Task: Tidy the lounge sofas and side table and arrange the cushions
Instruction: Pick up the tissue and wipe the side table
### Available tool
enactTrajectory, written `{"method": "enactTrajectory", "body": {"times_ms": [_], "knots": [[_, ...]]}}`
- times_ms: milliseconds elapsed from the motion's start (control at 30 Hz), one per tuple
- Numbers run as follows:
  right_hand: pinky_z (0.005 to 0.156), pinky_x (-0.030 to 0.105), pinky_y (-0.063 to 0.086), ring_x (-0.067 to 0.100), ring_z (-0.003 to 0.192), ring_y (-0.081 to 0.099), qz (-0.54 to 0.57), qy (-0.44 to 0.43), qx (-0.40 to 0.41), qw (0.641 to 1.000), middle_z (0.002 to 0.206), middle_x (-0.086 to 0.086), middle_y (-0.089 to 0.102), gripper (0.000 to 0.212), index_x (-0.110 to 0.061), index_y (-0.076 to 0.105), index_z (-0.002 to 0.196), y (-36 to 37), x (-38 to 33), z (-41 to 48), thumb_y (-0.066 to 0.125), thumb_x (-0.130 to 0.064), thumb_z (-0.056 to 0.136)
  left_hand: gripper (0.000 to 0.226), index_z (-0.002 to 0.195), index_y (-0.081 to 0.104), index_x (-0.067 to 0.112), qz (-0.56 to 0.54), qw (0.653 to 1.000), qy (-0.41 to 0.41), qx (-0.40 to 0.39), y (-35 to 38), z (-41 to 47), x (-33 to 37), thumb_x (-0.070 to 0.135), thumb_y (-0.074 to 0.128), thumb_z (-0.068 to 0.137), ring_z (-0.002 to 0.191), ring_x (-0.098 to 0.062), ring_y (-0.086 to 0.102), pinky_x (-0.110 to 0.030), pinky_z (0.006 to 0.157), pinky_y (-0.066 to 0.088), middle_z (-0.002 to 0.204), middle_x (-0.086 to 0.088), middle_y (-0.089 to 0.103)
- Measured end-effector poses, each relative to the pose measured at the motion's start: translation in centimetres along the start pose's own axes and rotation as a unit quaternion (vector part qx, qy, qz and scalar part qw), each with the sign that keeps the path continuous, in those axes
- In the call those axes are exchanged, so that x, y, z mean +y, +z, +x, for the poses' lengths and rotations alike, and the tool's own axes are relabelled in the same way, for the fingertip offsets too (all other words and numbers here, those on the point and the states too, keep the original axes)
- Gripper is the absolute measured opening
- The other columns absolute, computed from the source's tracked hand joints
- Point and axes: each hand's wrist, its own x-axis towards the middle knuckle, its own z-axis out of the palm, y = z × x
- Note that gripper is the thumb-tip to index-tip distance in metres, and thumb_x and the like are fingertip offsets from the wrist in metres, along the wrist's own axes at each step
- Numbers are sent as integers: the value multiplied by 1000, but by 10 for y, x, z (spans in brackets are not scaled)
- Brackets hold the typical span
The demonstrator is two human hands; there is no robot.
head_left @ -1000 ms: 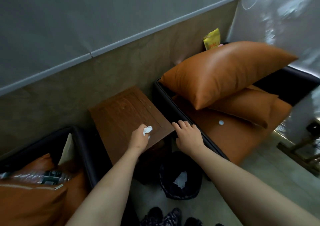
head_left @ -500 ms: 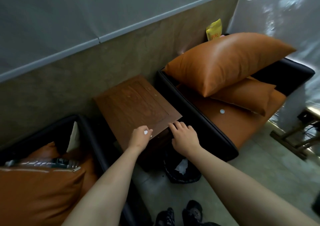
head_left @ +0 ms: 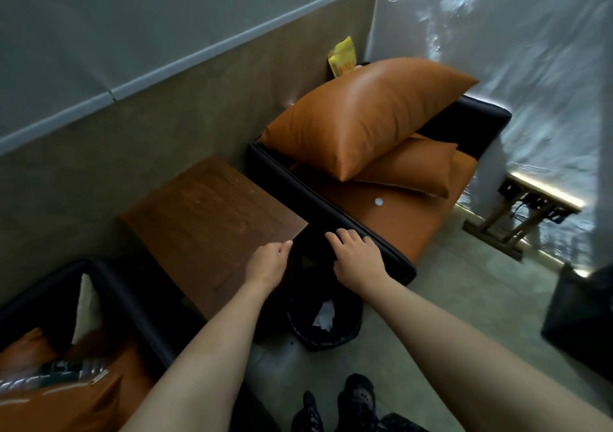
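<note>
The fingers [head_left: 282, 248] of the left hand [head_left: 267, 264] are curled in, pinching what looks like a pale scrap [head_left: 279, 253], mostly hidden, at the near right edge of the side-table worktop [head_left: 212, 212]. The right hand [head_left: 360, 257] is released and loosely spread at the near end of the right sofa's black arm [head_left: 298, 192]; I cannot tell whether it touches. Below and between the hands, a black bin [head_left: 345, 335] stands on the floor with a white tissue [head_left: 324, 315] in it. The step looks like binning the scrap. Carry the left hand right and nearer until it is squarely over the bin's mouth, lower it, then let go, since so light a piece may drift. Farther right, a white disc [head_left: 378, 202] on the seat and the stacked cushions [head_left: 365, 119] are not yet dealt with.
</note>
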Motion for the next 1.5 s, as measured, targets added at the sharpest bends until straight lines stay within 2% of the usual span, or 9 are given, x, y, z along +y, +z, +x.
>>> {"method": "enactTrajectory", "body": {"times_ms": [100,200,300,400,533,767,1167,1400,1500], "knots": [[104,40,35,28,138,32,-1,28,-3,1000,150,8,34,63,-16,24,149,4,19,-9,51,-23,93,51,60,40,15,-3,1000,17,-17,14,4,12,44,35,102,53,-21,43,-35,49,21,58,-2,43],[103,40,35,28,137,34,8,51,-2,999,148,9,36,61,-15,28,148,5,33,-16,52,-21,92,37,80,44,12,-35,997,2,-62,31,7,22,42,39,101,73,-23,52,-33,60,32,77,-3,52],[101,39,36,28,135,36,10,66,-2,998,147,8,38,61,-16,28,147,7,44,-21,52,-21,91,6,96,35,11,-102,986,-40,-124,47,11,28,14,39,100,81,-21,43,-32,70,36,99,-8,44],[101,39,36,28,134,37,15,74,-2,997,146,8,39,62,-16,29,147,10,51,-27,53,-21,90,16,101,29,10,-157,974,-72,-148,59,9,27,2,42,96,78,-20,47,-32,69,43,98,-10,44],[99,37,36,27,133,38,14,82,0,997,144,8,41,61,-15,30,146,12,59,-36,52,-21,90,21,101,38,7,-266,951,-107,-112,71,4,30,7,58,93,79,-20,58,-32,71,51,100,-13,54],[93,38,39,29,130,41,20,83,5,996,141,9,44,59,-14,35,144,12,74,-46,54,-18,88,19,83,63,7,-235,968,-66,-60,83,3,35,20,78,80,78,-20,60,-30,67,47,86,-8,65],[91,37,39,27,127,43,7,85,4,996,139,8,45,59,-15,35,142,12,88,-54,53,-16,86,16,90,59,8,-270,956,-107,-52,97,-2,46,4,72,81,96,-28,62,-37,84,51,102,-15,63],[93,38,39,27,129,40,7,73,6,997,142,7,42,61,-17,30,145,10,87,-52,52,-18,88,22,87,56,16,-283,948,-139,-35,97,0,43,4,73,81,100,-27,60,-45,90,54,96,-4,57],[97,37,37,26,132,38,4,71,-5,997,145,7,39,64,-18,26,147,11,88,-52,51,-19,89,25,99,55,9,-302,939,-163,-32,98,-1,43,2,72,83,102,-27,56,-41,81,56,107,-9,53]]}}
